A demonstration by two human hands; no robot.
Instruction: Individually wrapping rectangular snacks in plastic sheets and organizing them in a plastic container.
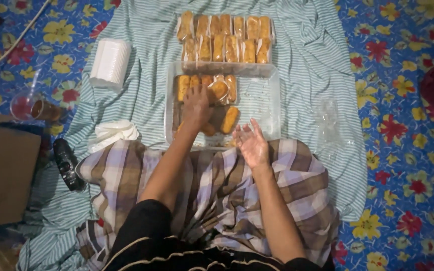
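L hand [195,104] on roll [219,90], R hand [250,144] palm-up

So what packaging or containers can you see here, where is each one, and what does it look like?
Clear plastic tray: centre, rectangular, holding golden fried rolls; left hand reaches into it.
Wrapped rolls: beyond the tray, two rows in clear wrap.
Stack of white lids: upper left, ribbed.
Cardboard box: far left, brown.
Clear bags: right of tray, crumpled.

Dim, warm indoor light from above; soft, slightly blurred picture with darker corners.
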